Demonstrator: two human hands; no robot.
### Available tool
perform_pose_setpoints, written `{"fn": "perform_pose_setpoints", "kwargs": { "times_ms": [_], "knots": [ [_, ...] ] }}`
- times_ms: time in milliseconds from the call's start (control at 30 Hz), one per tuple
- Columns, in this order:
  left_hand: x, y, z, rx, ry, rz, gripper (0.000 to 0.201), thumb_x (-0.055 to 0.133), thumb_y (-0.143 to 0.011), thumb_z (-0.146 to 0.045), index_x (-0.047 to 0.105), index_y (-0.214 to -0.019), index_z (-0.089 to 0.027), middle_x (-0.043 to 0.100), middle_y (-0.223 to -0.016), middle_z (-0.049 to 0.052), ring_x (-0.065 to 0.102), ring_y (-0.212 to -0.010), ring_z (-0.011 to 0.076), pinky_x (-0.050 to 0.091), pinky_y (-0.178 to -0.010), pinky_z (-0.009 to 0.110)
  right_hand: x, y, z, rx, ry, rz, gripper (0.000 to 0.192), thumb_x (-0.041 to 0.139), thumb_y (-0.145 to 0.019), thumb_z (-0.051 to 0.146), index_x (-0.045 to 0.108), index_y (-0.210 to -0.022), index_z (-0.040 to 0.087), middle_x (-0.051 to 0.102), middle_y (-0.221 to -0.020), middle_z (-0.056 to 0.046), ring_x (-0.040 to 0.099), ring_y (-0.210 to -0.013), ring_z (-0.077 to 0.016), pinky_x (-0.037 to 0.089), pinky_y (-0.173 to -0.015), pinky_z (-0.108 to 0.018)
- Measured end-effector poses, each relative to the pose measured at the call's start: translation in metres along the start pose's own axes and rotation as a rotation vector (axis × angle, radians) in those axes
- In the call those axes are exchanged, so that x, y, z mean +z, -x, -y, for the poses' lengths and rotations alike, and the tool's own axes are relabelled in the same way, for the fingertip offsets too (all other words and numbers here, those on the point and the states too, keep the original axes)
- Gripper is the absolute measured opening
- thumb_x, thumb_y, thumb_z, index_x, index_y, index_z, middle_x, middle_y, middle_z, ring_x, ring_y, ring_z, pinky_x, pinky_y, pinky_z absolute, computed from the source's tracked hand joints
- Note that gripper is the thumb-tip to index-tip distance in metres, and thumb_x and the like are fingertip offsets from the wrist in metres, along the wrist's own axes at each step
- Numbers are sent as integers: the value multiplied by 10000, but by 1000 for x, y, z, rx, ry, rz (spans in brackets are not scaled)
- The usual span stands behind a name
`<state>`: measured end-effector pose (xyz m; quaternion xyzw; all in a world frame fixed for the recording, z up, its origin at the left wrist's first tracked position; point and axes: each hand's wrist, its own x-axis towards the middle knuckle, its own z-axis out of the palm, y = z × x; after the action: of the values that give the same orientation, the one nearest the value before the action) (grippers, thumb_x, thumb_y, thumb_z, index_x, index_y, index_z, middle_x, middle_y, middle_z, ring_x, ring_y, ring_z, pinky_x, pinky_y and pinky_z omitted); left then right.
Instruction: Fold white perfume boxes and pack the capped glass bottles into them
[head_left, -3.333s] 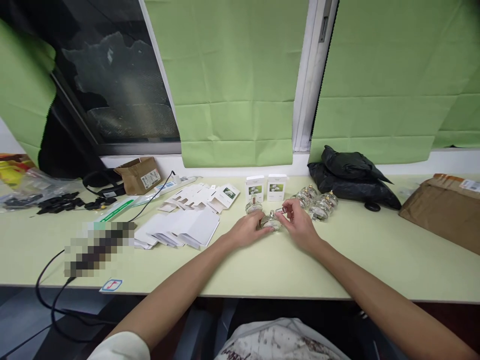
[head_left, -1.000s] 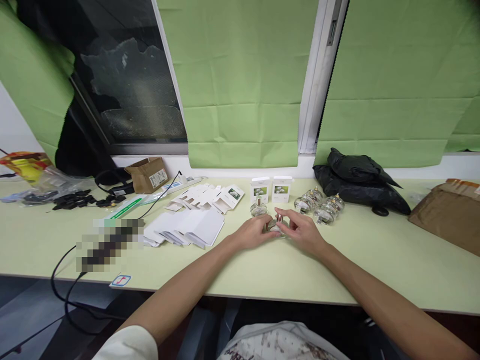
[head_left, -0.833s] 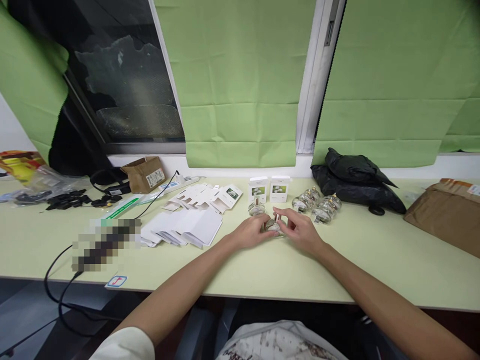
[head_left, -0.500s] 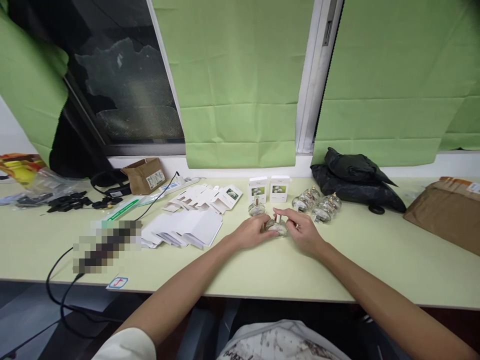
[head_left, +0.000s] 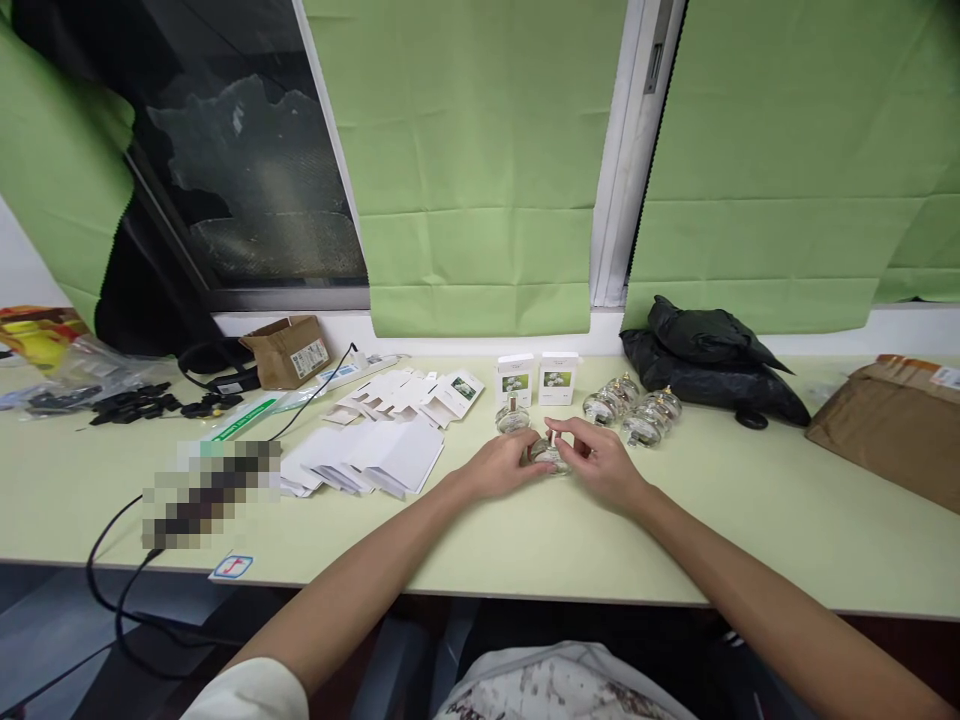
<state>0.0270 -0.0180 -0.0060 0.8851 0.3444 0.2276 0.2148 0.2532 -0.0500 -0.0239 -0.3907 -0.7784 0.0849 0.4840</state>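
Note:
A clear, rounded perfume bottle (head_left: 552, 457) stands on the table between my hands. My left hand (head_left: 496, 466) is closed around its left side, with the thumb in front. With thumb and forefinger, my right hand (head_left: 601, 464) pinches the metallic neck at the top; fingertips partly cover it. Just behind, a second perfume bottle (head_left: 512, 416) with a metallic top stands before one of two upright white boxes, the left box (head_left: 514, 376) and the right box (head_left: 559, 380). Several more bottles (head_left: 643, 428) with gold-coloured tops sit in rows beyond my right hand.
Left of my hands lie several flattened white cartons (head_left: 401, 455) and printed cartons (head_left: 397, 393). A small brown box (head_left: 291, 352), cables and black parts (head_left: 139, 402) are farther left. At right are a black plastic bag (head_left: 712, 370) and a brown package (head_left: 889, 430).
My right thumb and fingers have come together on the bottle's neck, where the forefinger lay across the top before. The left hand keeps its hold.

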Motion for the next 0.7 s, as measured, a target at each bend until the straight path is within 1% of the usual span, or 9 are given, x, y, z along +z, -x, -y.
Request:
{"fn": "perform_pose_setpoints", "kwargs": {
  "times_ms": [233, 267, 333, 400, 433, 500, 600, 633, 700],
  "knots": [
    [-2, 0, -1, 17, 2, -2, 425, 613, -944, -637, 605, -974, -213, 634, -897, 29, 555, -765, 190, 384, -657, 312, 0, 0, -1, -3, 31, 57, 356, 571, -1010, 334, 666, -1342, 249, 684, -854, -1, 521, -558, -117, 492, -593, -273],
    [-2, 1, -1, 12, 9, -1, 427, 618, -940, -638, 612, -1003, -215, 638, -898, 28, 563, -770, 192, 391, -660, 312, 0, 0, 0, -1, 32, 62, 351, 570, -1012, 336, 662, -1340, 250, 681, -853, 0, 521, -556, -117, 492, -594, -272],
    [-5, 2, -2, -15, 42, -8, 467, 631, -928, -647, 617, -1136, -229, 647, -914, 24, 580, -767, 192, 409, -664, 313, 0, 0, 3, 3, 35, 71, 337, 559, -1018, 343, 655, -1329, 256, 682, -864, 1, 520, -553, -116, 489, -590, -272],
    [-8, 2, -3, -45, 86, -35, 543, 632, -925, -652, 576, -1285, -250, 658, -940, 17, 589, -747, 182, 424, -664, 310, -1, -1, 6, 17, 49, 80, 329, 548, -1024, 356, 644, -1325, 265, 688, -872, 2, 518, -544, -116, 482, -583, -273],
    [-10, 3, -3, -50, 104, -60, 554, 616, -936, -647, 555, -1324, -256, 662, -945, 12, 587, -733, 174, 427, -665, 307, -2, -1, 7, 33, 59, 84, 335, 550, -1023, 363, 634, -1333, 267, 691, -868, 4, 519, -540, -117, 479, -580, -274],
    [-13, 3, -2, -41, 120, -139, 483, 538, -989, -616, 556, -1306, -252, 654, -894, -3, 562, -694, 159, 424, -669, 301, -3, -1, 7, 76, 78, 84, 369, 565, -1014, 368, 601, -1367, 266, 696, -850, 10, 536, -541, -123, 482, -586, -275],
    [-15, 1, 2, -47, 111, -331, 364, 416, -1059, -541, 578, -1189, -241, 609, -791, -18, 527, -665, 154, 413, -681, 296, -4, -1, 4, 115, 93, 83, 408, 586, -999, 366, 572, -1394, 266, 708, -853, 11, 568, -559, -133, 499, -617, -284],
    [-15, 0, 4, -60, 100, -402, 339, 409, -1066, -519, 576, -1169, -242, 608, -796, -14, 531, -681, 158, 419, -693, 297, -3, -1, 3, 113, 96, 84, 401, 586, -998, 366, 577, -1386, 266, 715, -871, 6, 569, -562, -134, 501, -625, -287],
    [-16, -2, 10, -88, 62, -526, 288, 443, -1061, -478, 565, -1179, -245, 634, -889, 14, 562, -766, 174, 441, -745, 306, -3, -1, 0, 102, 102, 82, 376, 587, -997, 368, 593, -1359, 266, 727, -925, -5, 562, -560, -131, 497, -627, -293]
  ]
}}
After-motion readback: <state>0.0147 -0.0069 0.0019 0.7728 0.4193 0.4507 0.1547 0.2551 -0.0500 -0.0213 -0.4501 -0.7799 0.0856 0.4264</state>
